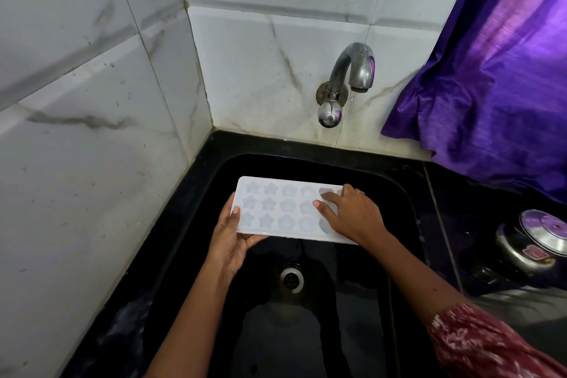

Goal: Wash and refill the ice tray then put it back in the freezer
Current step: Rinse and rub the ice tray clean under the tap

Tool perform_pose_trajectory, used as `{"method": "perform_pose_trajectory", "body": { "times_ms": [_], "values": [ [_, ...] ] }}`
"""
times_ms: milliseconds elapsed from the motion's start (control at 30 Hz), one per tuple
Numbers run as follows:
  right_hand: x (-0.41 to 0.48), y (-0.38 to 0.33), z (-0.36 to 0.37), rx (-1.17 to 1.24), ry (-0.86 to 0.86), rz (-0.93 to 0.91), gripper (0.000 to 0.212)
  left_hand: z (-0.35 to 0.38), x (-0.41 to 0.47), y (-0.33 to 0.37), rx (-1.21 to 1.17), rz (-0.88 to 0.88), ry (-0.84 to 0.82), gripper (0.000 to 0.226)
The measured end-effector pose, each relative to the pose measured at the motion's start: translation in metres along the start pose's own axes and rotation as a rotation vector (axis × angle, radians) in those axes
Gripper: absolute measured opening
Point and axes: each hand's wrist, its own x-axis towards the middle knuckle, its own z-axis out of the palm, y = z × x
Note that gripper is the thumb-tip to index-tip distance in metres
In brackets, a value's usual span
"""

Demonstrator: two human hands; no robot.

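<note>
**Washing step: tray held over the sink, tap dry**

The tray (276, 209) hangs level above the sink (352, 301), over the back half of the basin and just behind the drain (291, 279). The left hand (233, 242) grips its left end — thumb on top, fingers curled beneath. The right hand (349, 215) lies on the right end with fingers straight and spread, pressing on the moulds rather than clasping them.

The tap (352, 77) sits on the wall behind the sink, and no water shows at its spout. This reads as the wash, by the look of it rubbing out the star and flower cups. Whether they hold water I cannot tell.

Next, I judge, the right hand must leave the tray to open the tap, so the left must carry it alone — then move it back under the spout.
</note>
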Motion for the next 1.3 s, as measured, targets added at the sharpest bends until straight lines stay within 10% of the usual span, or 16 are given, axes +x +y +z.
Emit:
{"method": "perform_pose_trajectory", "body": {
  "times_ms": [1300],
  "values": [
    [0.008, -0.022, -0.002, -0.023, 0.049, -0.071, 0.045, 0.015, -0.001, 0.004, -0.011, -0.030, 0.014, 0.038]
  ]
}}
